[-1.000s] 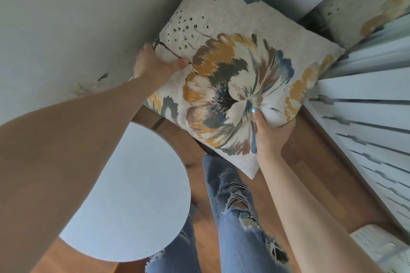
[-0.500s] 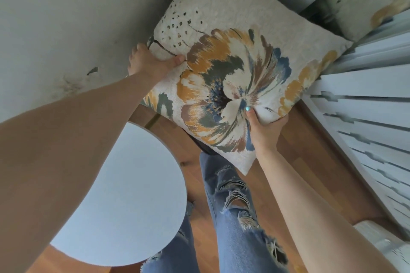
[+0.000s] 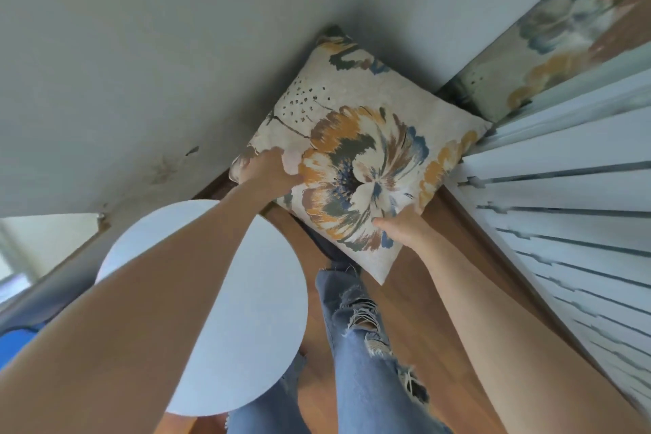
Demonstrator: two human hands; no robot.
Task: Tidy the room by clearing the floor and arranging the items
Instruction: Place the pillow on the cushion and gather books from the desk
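Note:
A square cream cushion (image 3: 355, 137) with a large orange, blue and brown flower print is held up in front of the grey wall, one corner pointing down. My left hand (image 3: 269, 169) grips its left edge, thumb lying on the front. My right hand (image 3: 401, 225) grips its lower right edge, thumb on the front and fingers hidden behind. The cushion's upper corner sits near the wall; whether it touches is unclear.
A round white table (image 3: 253, 310) stands under my left arm. A white slatted panel (image 3: 563, 222) runs along the right, with a glossy surface (image 3: 549, 53) above it that shows the cushion's print. Wooden floor (image 3: 415, 310) and my legs in ripped jeans lie below.
Both hands have carried the cushion away from me toward the wall corner, so it looks smaller. My left thumb now lies further onto the front.

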